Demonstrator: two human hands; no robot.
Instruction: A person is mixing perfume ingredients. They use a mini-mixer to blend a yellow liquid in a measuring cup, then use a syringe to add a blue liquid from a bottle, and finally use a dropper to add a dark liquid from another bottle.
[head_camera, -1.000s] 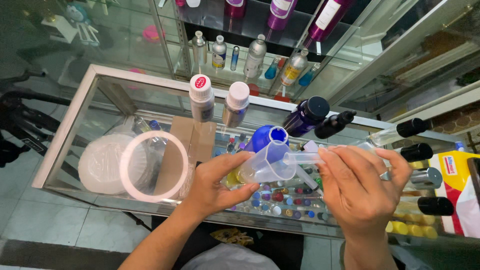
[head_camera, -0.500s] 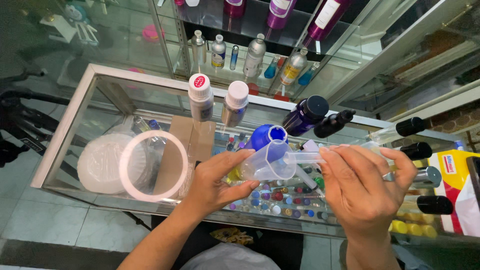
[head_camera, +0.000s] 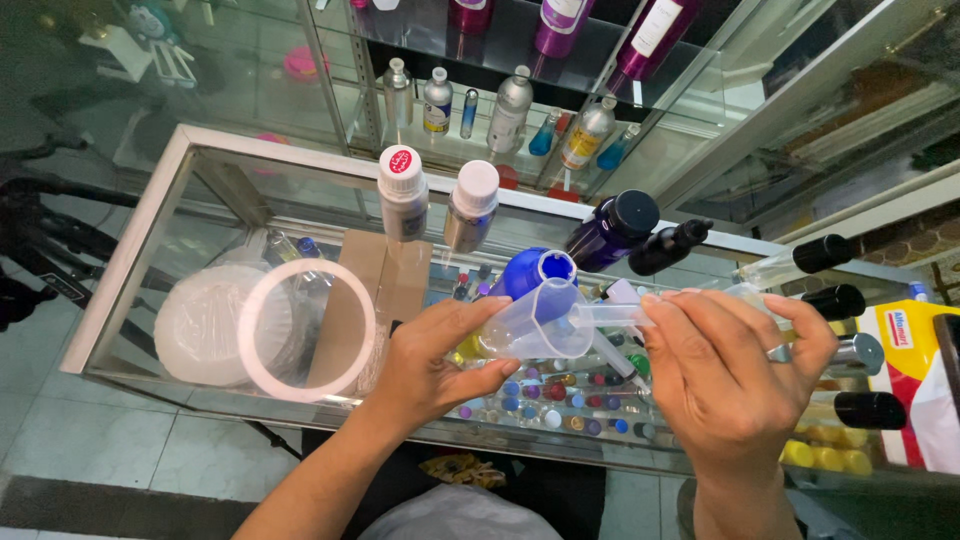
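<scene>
Tilting a clear measuring cup at 12 o'clock of the left hand, fingers clamped on it, the right hand is pinching a syringe into its mouth; any slip risks spilling onto the glass counter.

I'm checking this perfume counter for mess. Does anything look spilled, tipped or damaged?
Nothing looks spilled or broken. The left hand tilts a clear measuring cup on purpose while the right hand holds a clear syringe at its mouth. The open blue bottle and the other bottles stand upright.
</scene>
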